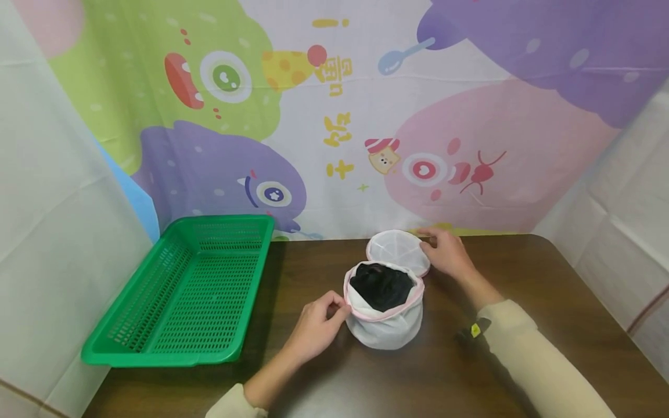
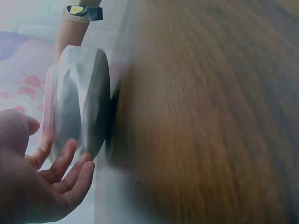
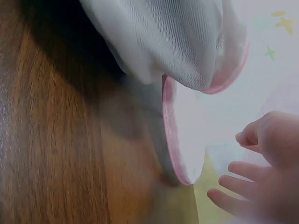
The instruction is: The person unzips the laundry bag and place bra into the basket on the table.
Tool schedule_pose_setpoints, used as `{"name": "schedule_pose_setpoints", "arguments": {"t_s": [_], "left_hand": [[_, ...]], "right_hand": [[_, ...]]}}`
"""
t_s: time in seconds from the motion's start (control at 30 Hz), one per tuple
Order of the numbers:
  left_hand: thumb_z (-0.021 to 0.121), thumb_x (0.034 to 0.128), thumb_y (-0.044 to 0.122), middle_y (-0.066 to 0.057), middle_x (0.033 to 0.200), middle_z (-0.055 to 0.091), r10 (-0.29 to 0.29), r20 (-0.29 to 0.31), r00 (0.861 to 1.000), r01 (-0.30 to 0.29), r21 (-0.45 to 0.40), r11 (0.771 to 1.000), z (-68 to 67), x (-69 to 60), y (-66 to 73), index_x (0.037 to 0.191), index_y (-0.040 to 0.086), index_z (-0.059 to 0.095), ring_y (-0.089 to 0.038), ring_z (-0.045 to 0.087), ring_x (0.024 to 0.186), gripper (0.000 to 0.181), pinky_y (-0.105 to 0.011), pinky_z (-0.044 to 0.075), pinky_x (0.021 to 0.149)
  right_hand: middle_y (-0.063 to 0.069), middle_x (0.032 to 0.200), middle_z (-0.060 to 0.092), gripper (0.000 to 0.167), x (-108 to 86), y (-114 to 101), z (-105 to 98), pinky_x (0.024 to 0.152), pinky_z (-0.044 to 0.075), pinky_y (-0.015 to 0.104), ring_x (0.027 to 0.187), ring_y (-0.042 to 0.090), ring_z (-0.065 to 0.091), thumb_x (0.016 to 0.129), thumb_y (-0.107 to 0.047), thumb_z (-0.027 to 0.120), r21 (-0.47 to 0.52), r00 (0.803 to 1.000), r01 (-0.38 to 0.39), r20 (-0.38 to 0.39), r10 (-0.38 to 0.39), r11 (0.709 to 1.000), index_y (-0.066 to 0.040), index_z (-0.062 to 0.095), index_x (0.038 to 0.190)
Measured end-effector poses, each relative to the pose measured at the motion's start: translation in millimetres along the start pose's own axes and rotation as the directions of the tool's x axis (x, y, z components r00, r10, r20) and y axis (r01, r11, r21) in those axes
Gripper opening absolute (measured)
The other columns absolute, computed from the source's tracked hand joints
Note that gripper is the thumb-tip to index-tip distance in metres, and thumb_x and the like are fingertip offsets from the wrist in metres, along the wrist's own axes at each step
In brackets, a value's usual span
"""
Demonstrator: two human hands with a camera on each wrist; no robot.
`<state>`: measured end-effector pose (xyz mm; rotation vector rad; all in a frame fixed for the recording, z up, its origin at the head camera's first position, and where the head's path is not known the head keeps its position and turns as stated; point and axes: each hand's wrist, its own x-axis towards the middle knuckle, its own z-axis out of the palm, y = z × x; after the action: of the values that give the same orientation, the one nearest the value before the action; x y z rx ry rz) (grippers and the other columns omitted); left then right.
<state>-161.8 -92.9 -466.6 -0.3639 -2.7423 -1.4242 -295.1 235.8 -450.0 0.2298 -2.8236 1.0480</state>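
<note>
A round white mesh laundry bag (image 1: 385,334) with pink trim stands upright on the table, and black cloth (image 1: 384,287) fills its mouth. Its round lid (image 1: 397,249) is folded back behind it, lying toward the printed sheet. My left hand (image 1: 317,325) pinches the bag's rim on the left side; in the left wrist view its other fingers (image 2: 70,154) rest near the bag's wall. At the lid's right edge is my right hand (image 1: 446,252). The right wrist view shows that hand's fingers (image 3: 238,186) spread, apart from the pink-edged lid (image 3: 184,135).
An unfilled green perforated plastic basket (image 1: 201,302) stands on the left of the brown wooden table (image 1: 444,377). A printed cartoon sheet (image 1: 340,203) hangs along the table's back edge. White cloth (image 1: 52,191) hangs at the left side, and more on the right.
</note>
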Motion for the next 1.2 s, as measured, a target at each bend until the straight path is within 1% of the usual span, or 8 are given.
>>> {"name": "schedule_pose_setpoints", "arguments": {"t_s": [0.2,0.4,0.5,0.67,0.77,0.9,1.03,1.2], "left_hand": [[0.072,0.1075,0.025,0.000,0.086,0.069,-0.019,-0.011,1.000,0.019,-0.003,1.000,-5.6,1.0,-3.5,0.100,0.014,0.073,-0.011,0.059,0.083,0.014,-0.025,0.047,0.078],[0.071,0.1083,0.024,0.000,0.086,0.067,-0.030,-0.045,0.999,0.030,0.009,0.999,-13.9,3.7,-3.0,0.099,0.015,0.072,-0.012,0.058,0.083,0.012,-0.026,0.046,0.077],[0.071,0.1074,0.022,-0.001,0.087,0.068,-0.008,-0.059,0.998,0.009,0.014,1.000,-15.4,7.0,1.3,0.099,0.014,0.072,-0.013,0.058,0.084,0.011,-0.026,0.047,0.078],[0.073,0.1061,0.022,-0.003,0.090,0.072,0.046,-0.070,0.996,-0.046,0.012,0.999,-15.9,14.4,13.1,0.101,0.013,0.073,-0.013,0.059,0.086,0.011,-0.026,0.049,0.080],[0.072,0.1060,0.020,-0.004,0.090,0.072,0.059,-0.087,0.994,-0.057,0.025,0.998,-17.1,19.1,17.6,0.101,0.012,0.073,-0.013,0.060,0.085,0.010,-0.026,0.050,0.079],[0.072,0.1048,0.018,-0.004,0.087,0.072,0.063,-0.096,0.993,-0.058,0.051,0.997,-18.4,23.9,19.9,0.099,0.012,0.073,-0.012,0.060,0.081,0.008,-0.025,0.051,0.078],[0.073,0.1041,0.018,-0.003,0.087,0.070,0.096,-0.093,0.991,-0.088,0.082,0.993,-17.7,30.7,22.6,0.098,0.013,0.072,-0.011,0.060,0.082,0.008,-0.025,0.051,0.078],[0.073,0.1033,0.018,-0.004,0.092,0.071,0.134,-0.107,0.985,-0.123,0.106,0.987,-16.2,38.4,25.4,0.098,0.013,0.072,-0.014,0.062,0.086,0.007,-0.028,0.052,0.082]], "right_hand": [[0.030,0.153,0.068,0.042,-7.5,1.6,-5.7,0.119,0.052,0.072,0.140,0.055,0.067,0.110,-0.014,0.065,-0.005,1.000,0.008,0.001,-0.008,1.000,-0.001,0.067,0.150],[0.030,0.149,0.071,0.041,-20.5,0.4,-9.5,0.117,0.054,0.071,0.138,0.053,0.068,0.110,-0.014,0.067,-0.005,1.000,-0.004,-0.018,0.004,1.000,-0.001,0.069,0.149],[0.030,0.147,0.072,0.040,-25.7,-5.3,-11.5,0.116,0.054,0.070,0.136,0.053,0.069,0.109,-0.013,0.067,-0.001,1.000,0.009,-0.019,-0.009,1.000,-0.001,0.070,0.147],[0.029,0.150,0.071,0.039,-35.4,-20.4,-14.8,0.117,0.053,0.071,0.138,0.053,0.067,0.109,-0.015,0.068,0.013,1.000,0.021,-0.005,-0.021,1.000,-0.002,0.071,0.146],[0.028,0.149,0.072,0.038,-41.6,-29.7,-15.7,0.117,0.054,0.070,0.136,0.052,0.068,0.109,-0.015,0.068,0.024,0.999,0.033,-0.012,-0.032,0.999,-0.003,0.072,0.145],[0.027,0.143,0.075,0.036,-50.3,-37.9,-16.0,0.111,0.058,0.067,0.129,0.050,0.071,0.108,-0.015,0.070,0.024,0.998,0.050,-0.026,-0.049,0.998,-0.004,0.074,0.142],[0.026,0.136,0.079,0.034,-59.7,-41.8,-16.1,0.103,0.060,0.062,0.122,0.045,0.075,0.108,-0.015,0.070,0.006,0.997,0.053,-0.049,-0.053,0.999,-0.004,0.076,0.140],[0.023,0.128,0.082,0.033,-70.6,-47.1,-14.9,0.095,0.061,0.054,0.113,0.040,0.079,0.107,-0.015,0.070,-0.005,0.995,0.062,-0.072,-0.062,0.998,-0.005,0.077,0.138]]}}
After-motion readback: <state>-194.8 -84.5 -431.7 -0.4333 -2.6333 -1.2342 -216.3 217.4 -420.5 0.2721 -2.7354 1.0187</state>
